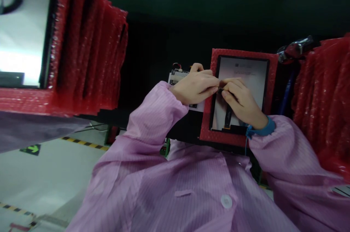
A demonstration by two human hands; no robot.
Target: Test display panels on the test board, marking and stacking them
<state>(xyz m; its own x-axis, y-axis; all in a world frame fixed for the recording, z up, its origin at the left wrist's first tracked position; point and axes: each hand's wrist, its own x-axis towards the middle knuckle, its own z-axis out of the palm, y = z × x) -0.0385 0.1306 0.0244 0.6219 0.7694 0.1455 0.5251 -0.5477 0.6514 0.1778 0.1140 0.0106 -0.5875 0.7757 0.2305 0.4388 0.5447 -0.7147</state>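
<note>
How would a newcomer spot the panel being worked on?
On the dark work surface, look between the left stack and right stack of red bubble wrap. Nearer the right one, a pale rectangular panel with a dark border lies on a red sheet. Unlike the left stack's panel, it has the right hand over it.

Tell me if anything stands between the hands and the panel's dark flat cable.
Nothing visible does: the left hand and right hand meet near the edge of the panel, apparently at one end of the dark flat cable, though the hands hide the contact.
</note>
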